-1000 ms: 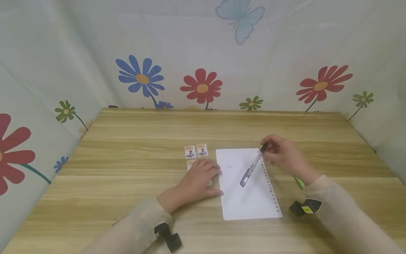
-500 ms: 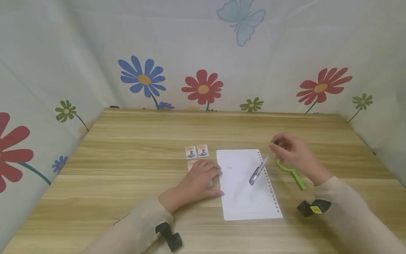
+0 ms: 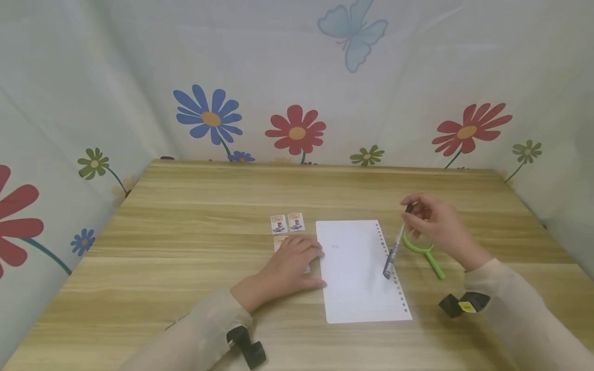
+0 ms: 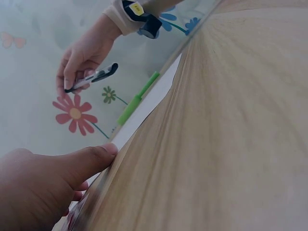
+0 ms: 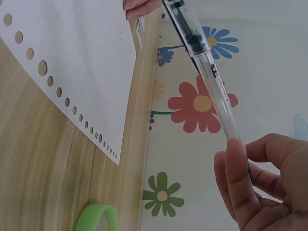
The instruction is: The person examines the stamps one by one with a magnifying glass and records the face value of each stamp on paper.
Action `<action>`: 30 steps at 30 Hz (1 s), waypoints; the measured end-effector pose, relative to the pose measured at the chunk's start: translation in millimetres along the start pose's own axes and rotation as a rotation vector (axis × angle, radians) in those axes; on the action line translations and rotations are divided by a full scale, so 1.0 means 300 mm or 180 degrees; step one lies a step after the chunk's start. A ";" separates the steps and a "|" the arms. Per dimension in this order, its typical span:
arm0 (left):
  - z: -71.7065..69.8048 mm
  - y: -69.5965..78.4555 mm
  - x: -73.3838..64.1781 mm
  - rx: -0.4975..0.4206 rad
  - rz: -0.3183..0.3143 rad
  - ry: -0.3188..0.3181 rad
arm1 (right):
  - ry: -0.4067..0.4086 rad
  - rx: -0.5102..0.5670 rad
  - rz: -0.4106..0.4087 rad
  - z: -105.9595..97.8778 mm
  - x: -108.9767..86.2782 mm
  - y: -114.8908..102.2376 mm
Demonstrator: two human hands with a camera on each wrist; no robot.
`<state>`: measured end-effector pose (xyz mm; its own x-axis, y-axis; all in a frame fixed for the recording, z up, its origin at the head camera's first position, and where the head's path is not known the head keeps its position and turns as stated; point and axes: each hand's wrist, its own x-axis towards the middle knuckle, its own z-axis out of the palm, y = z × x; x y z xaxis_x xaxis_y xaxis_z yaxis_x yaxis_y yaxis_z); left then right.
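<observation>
My right hand pinches a clear-barrelled pen by its dark end. The pen tilts down over the punched right edge of a lined sheet of paper. In the right wrist view, the pen's clip end points away from the fingers. Small faint writing shows near the sheet's upper left. My left hand rests spread at the sheet's left edge, thumb and fingertips on the paper. It partly covers the stamp-like picture cards under it.
Two more picture cards, one of them at the left, lie beyond the left hand. A green magnifying glass lies right of the paper, partly beneath the right hand. A flowered curtain stands behind the wooden table.
My right hand has moved right with the pen, away from the paper's middle, and the pen hangs steeper. More of the magnifying glass shows. The left hand has stayed in place.
</observation>
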<state>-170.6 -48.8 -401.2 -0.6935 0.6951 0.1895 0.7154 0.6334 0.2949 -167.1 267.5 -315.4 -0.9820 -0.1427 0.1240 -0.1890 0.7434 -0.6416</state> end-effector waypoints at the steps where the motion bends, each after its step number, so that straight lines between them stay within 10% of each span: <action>1: 0.000 0.000 0.000 0.0000 0.0001 0.0001 | -0.0015 0.0003 -0.0009 0.000 -0.001 0.001; 30: 0.015 -0.006 0.000 0.0058 -0.0010 -0.0001 | -0.0445 -0.0129 0.0202 0.064 -0.007 0.066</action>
<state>-171.6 -48.3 -405.7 -0.6957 0.6932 0.1883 0.7147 0.6416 0.2784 -168.7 270.1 -342.9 -0.9830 -0.1821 -0.0240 -0.1293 0.7791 -0.6134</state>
